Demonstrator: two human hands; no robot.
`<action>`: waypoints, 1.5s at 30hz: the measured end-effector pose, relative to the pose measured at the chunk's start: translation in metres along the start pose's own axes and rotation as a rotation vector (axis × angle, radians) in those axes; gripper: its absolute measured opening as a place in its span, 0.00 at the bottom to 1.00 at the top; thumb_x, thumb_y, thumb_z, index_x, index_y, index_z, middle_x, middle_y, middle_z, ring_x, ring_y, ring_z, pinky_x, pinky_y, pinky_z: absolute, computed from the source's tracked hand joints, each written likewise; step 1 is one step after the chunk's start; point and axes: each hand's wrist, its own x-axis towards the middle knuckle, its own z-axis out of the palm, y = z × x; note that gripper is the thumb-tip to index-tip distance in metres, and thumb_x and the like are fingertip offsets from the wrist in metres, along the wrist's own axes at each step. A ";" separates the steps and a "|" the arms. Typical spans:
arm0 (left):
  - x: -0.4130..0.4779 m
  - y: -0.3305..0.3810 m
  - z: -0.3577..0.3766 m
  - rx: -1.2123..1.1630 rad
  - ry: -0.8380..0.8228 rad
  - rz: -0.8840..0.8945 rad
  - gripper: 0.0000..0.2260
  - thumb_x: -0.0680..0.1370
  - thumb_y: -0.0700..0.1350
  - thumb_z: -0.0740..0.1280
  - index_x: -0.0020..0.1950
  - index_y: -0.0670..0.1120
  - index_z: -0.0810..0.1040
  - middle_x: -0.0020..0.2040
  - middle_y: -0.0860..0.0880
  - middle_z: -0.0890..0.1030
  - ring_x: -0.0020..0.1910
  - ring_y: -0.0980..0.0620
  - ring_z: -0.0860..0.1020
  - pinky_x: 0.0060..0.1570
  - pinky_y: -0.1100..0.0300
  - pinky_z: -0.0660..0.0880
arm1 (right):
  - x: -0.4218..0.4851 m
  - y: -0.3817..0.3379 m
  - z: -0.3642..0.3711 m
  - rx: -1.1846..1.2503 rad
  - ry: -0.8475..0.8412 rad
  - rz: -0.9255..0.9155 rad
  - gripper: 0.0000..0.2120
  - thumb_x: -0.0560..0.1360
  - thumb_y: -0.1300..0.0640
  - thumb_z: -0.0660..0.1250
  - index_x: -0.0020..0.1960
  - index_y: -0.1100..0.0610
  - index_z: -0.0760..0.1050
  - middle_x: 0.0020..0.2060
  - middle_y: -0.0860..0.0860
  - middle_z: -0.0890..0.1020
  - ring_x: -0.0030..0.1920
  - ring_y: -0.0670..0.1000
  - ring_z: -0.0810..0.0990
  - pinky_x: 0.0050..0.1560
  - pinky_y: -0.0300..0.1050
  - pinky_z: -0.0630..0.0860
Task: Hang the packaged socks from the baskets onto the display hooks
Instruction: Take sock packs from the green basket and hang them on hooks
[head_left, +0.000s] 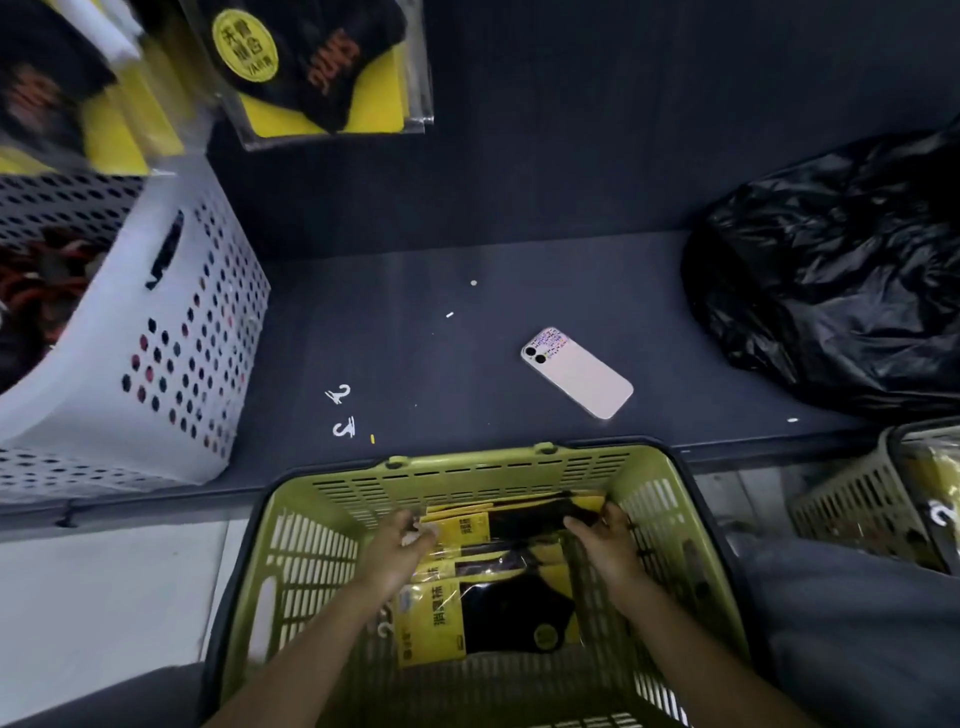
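Note:
A green shopping basket (332, 525) sits in front of me, with several yellow-and-black packaged socks (488, 618) lying in it. Both of my hands reach into its far end. My left hand (402, 538) has its fingers curled at the left end of a sock pack (524, 514) standing against the far wall. My right hand (605, 535) grips the right end of that same pack. More packaged socks (322, 67) hang on display hooks at the top left; the hooks themselves are hidden.
A white perforated bin (171, 364) stands on the dark shelf (467, 332) at left. A pink phone (576, 372) and two small white plastic hooks (343, 413) lie on the shelf. A black plastic bag (831, 280) fills the right. Another basket (852, 499) is at far right.

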 end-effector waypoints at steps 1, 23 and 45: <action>0.002 0.000 0.002 0.015 -0.002 -0.021 0.25 0.78 0.50 0.66 0.73 0.46 0.64 0.68 0.42 0.72 0.66 0.43 0.71 0.66 0.46 0.70 | 0.002 0.002 0.001 0.019 0.005 -0.006 0.29 0.73 0.71 0.68 0.71 0.67 0.61 0.66 0.63 0.73 0.66 0.61 0.72 0.67 0.51 0.68; -0.087 0.056 -0.080 -0.089 0.049 0.213 0.11 0.73 0.59 0.67 0.48 0.54 0.79 0.44 0.58 0.83 0.43 0.65 0.79 0.39 0.71 0.70 | -0.068 -0.024 -0.007 0.041 -0.195 -0.118 0.23 0.66 0.61 0.77 0.57 0.61 0.72 0.49 0.55 0.81 0.51 0.54 0.79 0.49 0.45 0.74; -0.233 0.243 -0.193 -0.893 -0.324 0.881 0.27 0.71 0.48 0.73 0.68 0.47 0.70 0.64 0.45 0.78 0.63 0.46 0.77 0.59 0.53 0.76 | -0.224 -0.261 0.011 0.610 -0.572 -0.487 0.18 0.67 0.50 0.72 0.55 0.52 0.80 0.51 0.57 0.85 0.49 0.60 0.84 0.45 0.61 0.80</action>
